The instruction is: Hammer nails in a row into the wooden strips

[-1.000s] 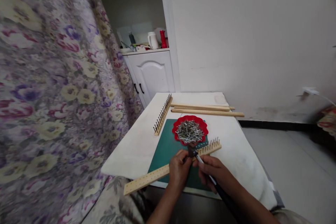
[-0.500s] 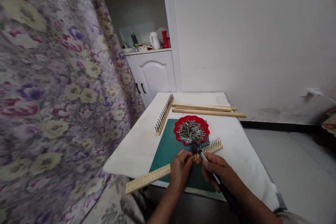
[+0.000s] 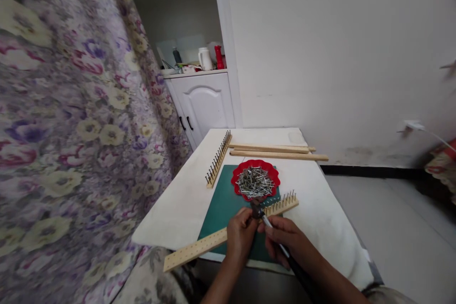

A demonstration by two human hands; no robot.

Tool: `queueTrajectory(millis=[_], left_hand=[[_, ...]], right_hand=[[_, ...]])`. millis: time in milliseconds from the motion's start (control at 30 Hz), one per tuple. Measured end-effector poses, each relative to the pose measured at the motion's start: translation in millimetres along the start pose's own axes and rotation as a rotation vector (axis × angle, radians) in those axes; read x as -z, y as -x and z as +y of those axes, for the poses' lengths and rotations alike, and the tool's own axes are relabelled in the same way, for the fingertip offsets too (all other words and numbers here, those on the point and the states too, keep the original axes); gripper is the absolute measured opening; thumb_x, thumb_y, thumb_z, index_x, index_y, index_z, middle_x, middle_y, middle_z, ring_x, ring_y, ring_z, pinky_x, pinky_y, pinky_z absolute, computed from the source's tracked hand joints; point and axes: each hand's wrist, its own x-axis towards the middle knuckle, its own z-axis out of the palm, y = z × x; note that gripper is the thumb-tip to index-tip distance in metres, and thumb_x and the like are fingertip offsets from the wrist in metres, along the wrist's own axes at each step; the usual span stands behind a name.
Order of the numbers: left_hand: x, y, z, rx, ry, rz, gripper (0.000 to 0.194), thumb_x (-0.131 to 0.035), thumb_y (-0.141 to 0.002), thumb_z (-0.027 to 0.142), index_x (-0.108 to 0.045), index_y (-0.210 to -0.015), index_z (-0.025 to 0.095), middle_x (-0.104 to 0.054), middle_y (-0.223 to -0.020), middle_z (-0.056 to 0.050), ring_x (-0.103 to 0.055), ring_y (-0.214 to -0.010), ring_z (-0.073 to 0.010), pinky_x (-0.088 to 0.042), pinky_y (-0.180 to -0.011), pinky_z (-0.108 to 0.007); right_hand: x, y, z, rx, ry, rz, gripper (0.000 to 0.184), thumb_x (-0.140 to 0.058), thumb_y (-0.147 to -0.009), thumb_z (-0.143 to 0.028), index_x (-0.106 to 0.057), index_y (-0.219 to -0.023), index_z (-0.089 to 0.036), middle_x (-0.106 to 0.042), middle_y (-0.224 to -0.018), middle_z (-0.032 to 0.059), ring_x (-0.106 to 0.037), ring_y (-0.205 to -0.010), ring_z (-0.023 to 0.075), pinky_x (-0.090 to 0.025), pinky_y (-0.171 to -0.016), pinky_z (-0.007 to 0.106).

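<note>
My right hand [image 3: 285,236] is closed around a hammer [image 3: 264,219] with a dark head, silver shaft and black grip. The hammer's head is right by the fingertips of my left hand [image 3: 240,233], over a long wooden strip [image 3: 195,251]. My left fingers are pinched together at the strip; whatever is between them is hidden. Several nails [image 3: 285,201] stand upright in the strip's right part, while its left part shows rows of small holes. Just behind the hammer sits a red scalloped dish [image 3: 235,181] heaped with loose nails [image 3: 254,182].
A green mat [image 3: 217,213] lies on the white-covered table [image 3: 171,209]. Another nail-studded strip [image 3: 219,161] rests at the left, and plain wooden bars [image 3: 278,155] lie at the back. A floral curtain [image 3: 89,152] hangs on the left, near a white cabinet [image 3: 206,104].
The hammer head has come down slightly and closer to my left fingertips. My left hand keeps its place on the strip, and the whole view has shifted a little.
</note>
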Motion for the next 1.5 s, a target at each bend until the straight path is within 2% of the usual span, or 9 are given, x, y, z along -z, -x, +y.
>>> queueTrajectory(millis=[167,300,400,600,733,900,1133,1267,1500], left_hand=[[7.5,-2,5,0.003,-0.005,-0.043,0.015,-0.054,-0.078,0.021,-0.064,-0.069,0.016,-0.058,-0.07,-0.001,-0.054,-0.066,-0.0144,-0.038,-0.061,-0.022],[22.0,-15,14,-0.033,-0.023,-0.034,0.014,-0.053,-0.08,0.022,-0.066,-0.079,0.018,-0.062,-0.077,-0.002,-0.057,-0.071,-0.0157,-0.041,-0.065,-0.023],[26.5,-41,23,-0.109,-0.08,-0.056,0.015,-0.052,-0.081,0.022,-0.066,-0.081,0.019,-0.064,-0.081,-0.003,-0.058,-0.076,-0.0167,-0.042,-0.069,-0.025],[1.0,-108,36,-0.24,-0.436,-0.25,0.02,-0.049,-0.079,0.013,-0.068,-0.083,0.018,-0.067,-0.088,-0.005,-0.059,-0.083,-0.0184,-0.042,-0.075,-0.027],[-21.1,-132,37,-0.275,-0.572,-0.355,0.021,-0.049,-0.078,0.012,-0.069,-0.079,0.018,-0.067,-0.086,-0.007,-0.06,-0.084,-0.0201,-0.042,-0.076,-0.029],[-36.3,-141,34,-0.253,-0.665,-0.419,0.018,-0.053,-0.073,0.011,-0.07,-0.073,0.016,-0.067,-0.084,-0.011,-0.062,-0.084,-0.0242,-0.044,-0.074,-0.031],[-47.3,-149,37,-0.175,-0.753,-0.438,0.016,-0.055,-0.07,0.009,-0.069,-0.07,0.014,-0.069,-0.08,-0.014,-0.064,-0.081,-0.027,-0.046,-0.075,-0.034],[-45.4,-148,40,-0.174,-0.744,-0.437,0.012,-0.057,-0.07,0.01,-0.068,-0.068,0.016,-0.069,-0.08,-0.011,-0.063,-0.083,-0.026,-0.046,-0.077,-0.034],[-30.2,-139,40,-0.17,-0.721,-0.376,0.012,-0.056,-0.07,0.009,-0.066,-0.075,0.013,-0.068,-0.086,-0.016,-0.063,-0.084,-0.0288,-0.045,-0.075,-0.035]], right_hand=[[7,5,-16,0.038,0.004,-0.004,0.035,-0.061,-0.076,-0.048,-0.054,-0.086,-0.015,-0.06,-0.048,-0.0044,-0.038,-0.024,0.0043,-0.02,-0.025,0.015],[20,13,-37,0.175,-0.043,0.17,0.029,-0.058,-0.081,-0.044,-0.054,-0.089,-0.016,-0.058,-0.052,-0.0046,-0.037,-0.027,0.0036,-0.019,-0.029,0.016],[28,16,-46,0.284,-0.055,0.294,0.027,-0.058,-0.083,-0.041,-0.056,-0.089,-0.016,-0.057,-0.053,-0.0043,-0.038,-0.031,0.0039,-0.022,-0.033,0.017],[32,13,-42,0.291,-0.087,0.334,0.03,-0.061,-0.08,-0.044,-0.056,-0.086,-0.015,-0.057,-0.053,-0.0041,-0.039,-0.03,0.004,-0.023,-0.032,0.017],[34,10,-39,0.263,-0.09,0.296,0.034,-0.062,-0.078,-0.047,-0.054,-0.088,-0.016,-0.058,-0.053,-0.0042,-0.039,-0.028,0.0043,-0.021,-0.03,0.017],[33,9,-41,0.274,-0.097,0.32,0.033,-0.062,-0.078,-0.047,-0.054,-0.087,-0.016,-0.058,-0.052,-0.0044,-0.039,-0.028,0.0046,-0.02,-0.031,0.017],[34,9,-42,0.275,-0.095,0.321,0.033,-0.062,-0.077,-0.047,-0.054,-0.086,-0.016,-0.057,-0.052,-0.0046,-0.039,-0.028,0.0044,-0.02,-0.031,0.017],[34,9,-42,0.279,-0.095,0.342,0.034,-0.062,-0.077,-0.047,-0.055,-0.086,-0.016,-0.058,-0.052,-0.0045,-0.038,-0.028,0.0043,-0.02,-0.031,0.017],[36,7,-40,0.284,-0.102,0.34,0.034,-0.064,-0.075,-0.046,-0.055,-0.085,-0.015,-0.058,-0.051,-0.0043,-0.039,-0.027,0.0043,-0.021,-0.03,0.017]])
